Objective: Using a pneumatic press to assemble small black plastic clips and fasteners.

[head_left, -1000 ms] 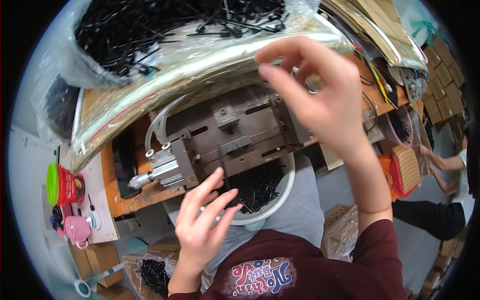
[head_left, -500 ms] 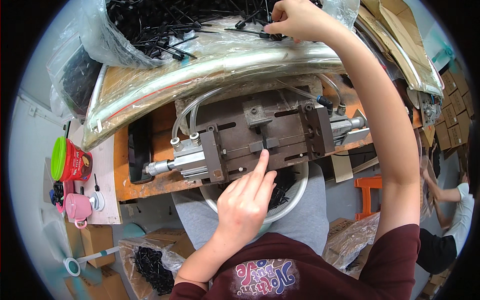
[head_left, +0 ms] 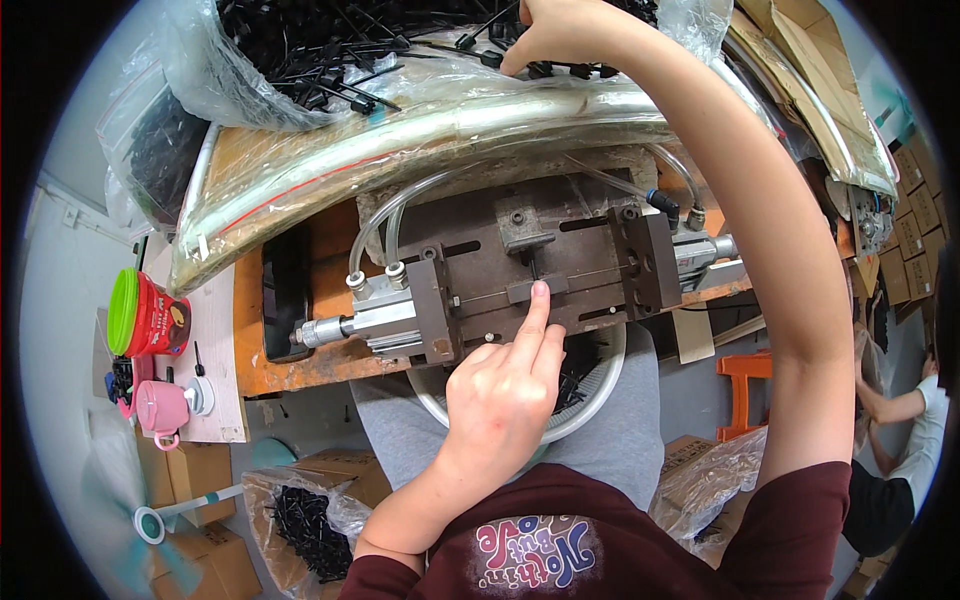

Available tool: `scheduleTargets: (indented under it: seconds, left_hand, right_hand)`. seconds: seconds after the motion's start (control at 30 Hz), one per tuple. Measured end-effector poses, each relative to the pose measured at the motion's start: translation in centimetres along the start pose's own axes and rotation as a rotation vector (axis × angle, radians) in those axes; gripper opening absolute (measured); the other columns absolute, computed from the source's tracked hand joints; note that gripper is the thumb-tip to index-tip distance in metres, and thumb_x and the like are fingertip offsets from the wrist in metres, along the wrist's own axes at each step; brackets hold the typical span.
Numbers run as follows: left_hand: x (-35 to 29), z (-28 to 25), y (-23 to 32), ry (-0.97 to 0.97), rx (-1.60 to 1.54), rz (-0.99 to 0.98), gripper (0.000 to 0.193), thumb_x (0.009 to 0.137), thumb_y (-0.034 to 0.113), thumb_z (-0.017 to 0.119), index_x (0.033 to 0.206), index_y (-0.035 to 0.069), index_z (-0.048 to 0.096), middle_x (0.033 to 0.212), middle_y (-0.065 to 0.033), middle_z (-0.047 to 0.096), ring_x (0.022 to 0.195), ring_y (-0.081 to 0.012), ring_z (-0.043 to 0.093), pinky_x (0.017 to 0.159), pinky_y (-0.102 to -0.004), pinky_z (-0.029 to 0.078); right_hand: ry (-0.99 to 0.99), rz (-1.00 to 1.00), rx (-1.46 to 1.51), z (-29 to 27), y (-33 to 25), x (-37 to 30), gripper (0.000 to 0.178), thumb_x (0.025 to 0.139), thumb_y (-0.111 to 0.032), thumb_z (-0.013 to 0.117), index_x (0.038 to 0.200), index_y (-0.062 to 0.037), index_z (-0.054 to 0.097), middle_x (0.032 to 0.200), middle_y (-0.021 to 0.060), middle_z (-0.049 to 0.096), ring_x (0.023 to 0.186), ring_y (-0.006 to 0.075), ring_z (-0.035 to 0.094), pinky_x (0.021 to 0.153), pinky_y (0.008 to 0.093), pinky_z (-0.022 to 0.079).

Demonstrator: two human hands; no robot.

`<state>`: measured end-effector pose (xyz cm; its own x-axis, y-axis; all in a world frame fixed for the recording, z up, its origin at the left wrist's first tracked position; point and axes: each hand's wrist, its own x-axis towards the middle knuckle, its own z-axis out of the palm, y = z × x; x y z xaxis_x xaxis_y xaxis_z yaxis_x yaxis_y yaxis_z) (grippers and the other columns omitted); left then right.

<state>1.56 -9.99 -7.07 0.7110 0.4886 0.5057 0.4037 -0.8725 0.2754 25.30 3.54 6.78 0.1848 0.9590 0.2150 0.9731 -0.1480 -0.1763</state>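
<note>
My left hand (head_left: 505, 395) reaches over the front of a dark metal fixture (head_left: 480, 220). Its index finger is stretched out, with the tip on a small grey block (head_left: 518, 294) at the fixture's middle. A thin black piece (head_left: 533, 266) runs from that fingertip back toward a raised metal stop (head_left: 525, 232). At the far edge of the view, my right hand (head_left: 575, 35) is over a heap of black stemmed plastic parts (head_left: 300, 55), thumb apart from the index finger. Its other fingers are cut off or hidden, and I see no part held in it.
Air cylinders (head_left: 385, 318) with clear hoses flank the fixture on a wooden bench (head_left: 345, 370). A white-rimmed basket (head_left: 428, 405) with black parts sits below. At left are a dark phone-like slab (head_left: 285, 300), a red tub (head_left: 160, 318) and a pink cup (head_left: 160, 408). Another person (head_left: 915, 440) is at far right.
My right hand has shifted left and farther away over the heap, its fingers now partly past the picture's edge. My left index finger stays at the block; the whole view has shifted slightly.
</note>
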Motion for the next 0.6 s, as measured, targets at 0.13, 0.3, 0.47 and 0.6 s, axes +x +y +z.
scheduleTargets:
  seconds: [0.13, 0.3, 0.47, 0.6]
  left_hand:
    - [0.0, -0.1, -0.1, -0.008, -0.001, 0.009, 0.028, 0.068, 0.008, 0.081, 0.093, 0.002, 0.071, 0.123, -0.0162, 0.068, 0.058, -0.0199, 0.064, 0.058, -0.0279, 0.052]
    - [-0.1, 0.0, -0.1, -0.012, 0.009, 0.005, 0.027, 0.069, 0.007, 0.080, 0.093, 0.002, 0.071, 0.123, -0.0156, 0.068, 0.057, -0.0195, 0.063, 0.057, -0.0277, 0.052]
    - [-0.3, 0.0, -0.3, -0.004, 0.003, 0.000, 0.027, 0.070, 0.007, 0.080, 0.094, 0.002, 0.070, 0.124, -0.0153, 0.067, 0.057, -0.0192, 0.063, 0.058, -0.0279, 0.053]
    - [-0.3, 0.0, -0.5, -0.009, -0.013, 0.022, 0.026, 0.071, 0.009, 0.080, 0.094, 0.002, 0.070, 0.125, -0.0151, 0.067, 0.057, -0.0192, 0.063, 0.058, -0.0284, 0.053]
  right_hand:
    - [-0.246, -0.021, 0.160, -0.2, 1.0, 2.1, 0.035, 0.059, -0.022, 0.082, 0.076, 0.0076, 0.073, 0.077, 0.0209, 0.071, 0.074, 0.0297, 0.071, 0.065, 0.0400, 0.056]
    - [-0.334, -0.125, -0.111, -1.0, -0.3, 1.6, 0.032, 0.062, -0.019, 0.076, 0.081, 0.0065, 0.073, 0.082, 0.0229, 0.072, 0.078, 0.0311, 0.071, 0.067, 0.0405, 0.056]
    - [-0.325, -0.107, -0.251, -2.1, -1.2, 0.3, 0.038, 0.067, -0.025, 0.075, 0.087, 0.0067, 0.073, 0.088, 0.0248, 0.072, 0.087, 0.0334, 0.071, 0.075, 0.0403, 0.057]
    - [-0.098, -0.154, -0.206, -3.3, 0.6, 0.4, 0.040, 0.071, -0.027, 0.075, 0.090, 0.0077, 0.069, 0.079, 0.0223, 0.070, 0.079, 0.0306, 0.071, 0.071, 0.0389, 0.056]
